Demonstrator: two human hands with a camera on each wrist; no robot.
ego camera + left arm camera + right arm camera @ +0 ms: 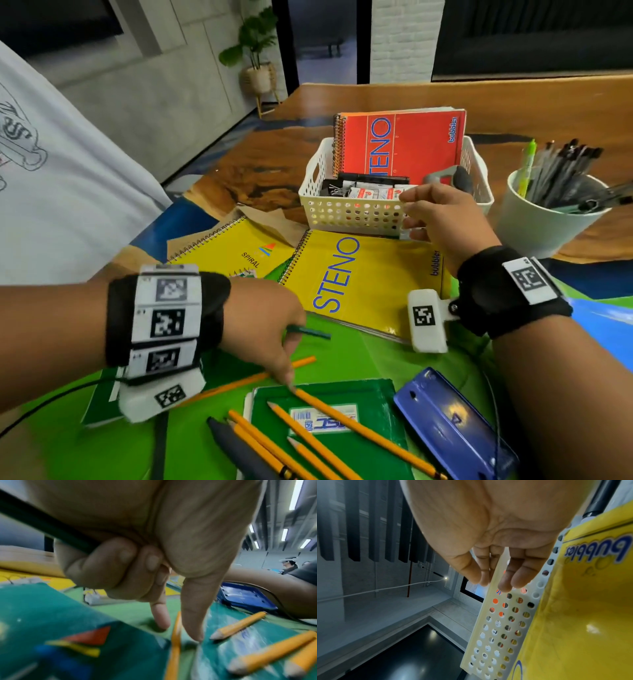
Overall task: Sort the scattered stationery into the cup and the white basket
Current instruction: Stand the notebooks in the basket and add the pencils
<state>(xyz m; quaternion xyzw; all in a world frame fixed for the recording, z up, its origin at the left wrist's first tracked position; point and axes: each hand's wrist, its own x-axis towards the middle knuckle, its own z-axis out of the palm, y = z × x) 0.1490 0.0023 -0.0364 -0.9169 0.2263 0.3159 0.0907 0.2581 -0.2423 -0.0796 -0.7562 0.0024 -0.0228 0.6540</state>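
Note:
My left hand (287, 380) grips a dark green pencil (310, 331) (42, 522) in its curled outer fingers. Its straight thumb and index finger (161, 620) come down on either side of an orange pencil (239, 381) (175, 655) lying on the green cloth. My right hand (409, 212) (493, 584) holds the front wall of the white basket (342, 219) (494, 635) near its right corner, thumb over the rim, fingers on the outside. The white cup (541, 226), full of pens, stands right of the basket.
An orange steno notebook (404, 147) stands in the basket with small packets. Two yellow notebooks (359, 284) lie before it. Near me are a green notebook (325, 442) with several orange pencils, dark pens (233, 448) and a blue hole punch (452, 421). A person in white (68, 171) stands left.

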